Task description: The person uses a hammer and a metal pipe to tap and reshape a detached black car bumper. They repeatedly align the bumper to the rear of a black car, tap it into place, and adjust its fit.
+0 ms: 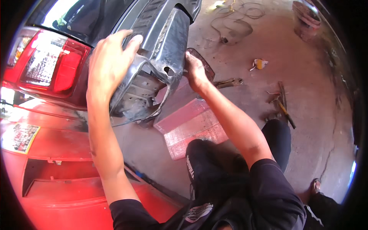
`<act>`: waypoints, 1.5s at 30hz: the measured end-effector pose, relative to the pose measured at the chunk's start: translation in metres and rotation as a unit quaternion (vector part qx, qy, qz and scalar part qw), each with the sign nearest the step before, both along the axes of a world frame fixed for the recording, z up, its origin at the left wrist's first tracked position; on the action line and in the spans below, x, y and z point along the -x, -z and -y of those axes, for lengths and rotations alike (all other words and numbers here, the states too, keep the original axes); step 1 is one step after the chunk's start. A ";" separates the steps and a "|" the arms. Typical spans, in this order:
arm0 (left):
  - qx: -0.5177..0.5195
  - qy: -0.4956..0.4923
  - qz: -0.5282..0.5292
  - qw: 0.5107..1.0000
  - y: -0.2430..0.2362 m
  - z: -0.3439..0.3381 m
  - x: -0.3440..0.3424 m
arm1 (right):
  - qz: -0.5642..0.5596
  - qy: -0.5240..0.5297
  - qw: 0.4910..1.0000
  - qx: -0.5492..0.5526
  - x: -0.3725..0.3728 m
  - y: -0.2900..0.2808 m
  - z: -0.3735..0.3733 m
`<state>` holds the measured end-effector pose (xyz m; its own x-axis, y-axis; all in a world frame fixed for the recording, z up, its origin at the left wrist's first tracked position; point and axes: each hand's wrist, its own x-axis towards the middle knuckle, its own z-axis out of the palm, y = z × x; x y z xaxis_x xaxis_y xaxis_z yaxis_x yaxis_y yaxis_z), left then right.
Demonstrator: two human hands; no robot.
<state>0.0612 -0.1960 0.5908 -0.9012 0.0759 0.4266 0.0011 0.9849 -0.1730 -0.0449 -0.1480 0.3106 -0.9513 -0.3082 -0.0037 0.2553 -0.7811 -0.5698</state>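
Note:
A black car bumper (172, 42) with a ridged top runs away from me, its hollow near end facing me and scuffed. My left hand (109, 61) lies over the left edge of that end, thumb and forefinger apart; its other fingers are hidden. On the bumper's right side my right hand (196, 71) grips the edge, thumb showing and fingers mostly out of sight behind it. Brackets and dark metal (142, 92) show inside the hollow end. Just left of my left hand is a red and clear tail light (51, 61) on a dark vehicle body.
Below the bumper lies a pinkish, plastic-wrapped block (195, 126). A plier-like tool (230, 82), a hammer (281, 111) and a small yellow-and-silver tool set (259, 64) rest on the floor. A bucket (306, 19) and loose cable (237, 25) are farther off. Red panels (65, 191) fill the lower left; another person's foot (316, 186) shows lower right.

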 end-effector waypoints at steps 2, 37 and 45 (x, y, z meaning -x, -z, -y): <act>-0.056 0.061 -0.103 0.991 0.026 -0.006 -0.034 | 0.017 -0.015 0.999 -0.038 0.042 0.017 -0.024; -0.537 -0.171 -0.631 0.532 0.132 0.098 -0.069 | 0.319 -0.014 0.924 0.212 0.125 -0.051 -0.002; -0.573 -0.134 -0.578 0.565 0.138 0.086 -0.090 | 0.157 -0.144 0.946 0.243 0.127 -0.003 0.002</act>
